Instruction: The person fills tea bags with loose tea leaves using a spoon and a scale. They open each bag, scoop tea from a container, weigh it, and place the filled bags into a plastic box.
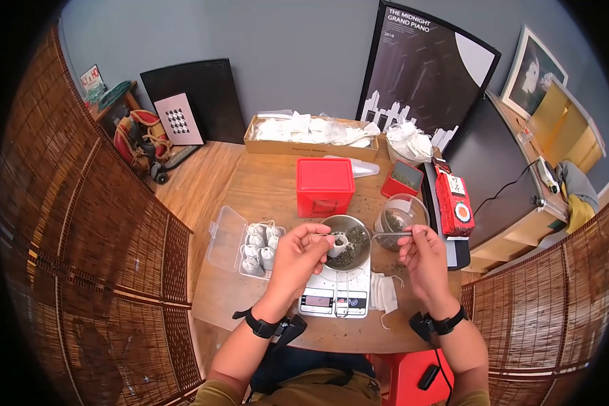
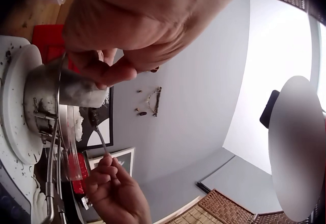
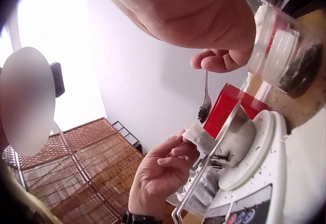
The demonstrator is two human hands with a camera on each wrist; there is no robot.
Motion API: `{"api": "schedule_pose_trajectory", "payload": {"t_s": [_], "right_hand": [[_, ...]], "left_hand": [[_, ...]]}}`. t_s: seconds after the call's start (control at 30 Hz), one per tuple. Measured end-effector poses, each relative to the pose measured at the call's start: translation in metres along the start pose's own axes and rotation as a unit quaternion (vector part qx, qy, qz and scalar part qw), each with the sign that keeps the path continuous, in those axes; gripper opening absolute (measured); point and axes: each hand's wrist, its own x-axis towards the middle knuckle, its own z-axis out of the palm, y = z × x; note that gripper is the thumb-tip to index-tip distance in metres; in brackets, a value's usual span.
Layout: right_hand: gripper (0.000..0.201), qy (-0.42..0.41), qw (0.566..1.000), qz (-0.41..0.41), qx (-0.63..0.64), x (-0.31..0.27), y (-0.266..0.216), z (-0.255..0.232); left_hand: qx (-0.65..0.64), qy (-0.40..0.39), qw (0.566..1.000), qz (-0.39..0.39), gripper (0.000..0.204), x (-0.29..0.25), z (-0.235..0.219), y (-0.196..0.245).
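My left hand point(image 1: 296, 262) pinches the rim of a small white pouch point(image 1: 338, 246), held over a metal bowl point(image 1: 363, 260) with dried leaves inside. In the right wrist view the pouch point(image 3: 199, 136) stands upright between the left hand's point(image 3: 168, 169) thumb and fingers. My right hand point(image 1: 427, 265) grips a metal spoon point(image 1: 390, 235) by its handle. Dark leaves fill the bowl of the spoon point(image 3: 204, 110), which hangs just above the pouch, apart from it. The metal bowl rests on a white scale point(image 1: 353, 308).
Filled pouches stand in a clear box point(image 1: 239, 269) at left. Flat pouches point(image 1: 386, 298) lie right of the scale. Behind are a red tin point(image 1: 325, 186), a clear jar point(image 1: 413, 208) of leaves, a red container point(image 1: 402, 177) and a long cardboard box point(image 1: 304, 147).
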Motion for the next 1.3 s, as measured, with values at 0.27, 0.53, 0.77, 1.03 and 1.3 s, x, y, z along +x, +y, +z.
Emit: {"api": "schedule_pose_trajectory", "payload": {"t_s": [0.27,0.53,0.77,1.03,1.3], "right_hand": [[0.023,-0.045,0.998,-0.026,-0.033,-0.001,-0.023,0.023],[0.024,-0.072,0.986,-0.083,-0.126,-0.004,-0.025,0.032],[0.023,-0.101,0.947,-0.206,-0.224,-0.02,-0.022,0.033],[0.023,-0.107,0.94,-0.22,-0.238,-0.029,-0.016,0.036],[0.022,-0.124,0.935,-0.233,-0.236,-0.035,-0.009,0.039]], "left_hand": [[-0.008,0.007,1.0,-0.003,0.022,0.002,0.001,0.0],[-0.015,0.011,1.0,0.0,0.019,0.005,-0.003,-0.003],[-0.014,0.018,1.0,0.007,0.02,0.004,-0.006,-0.004],[0.032,0.042,0.998,0.034,0.026,0.003,-0.008,-0.006],[0.046,0.042,0.997,0.036,0.026,0.003,-0.009,-0.004]]}}
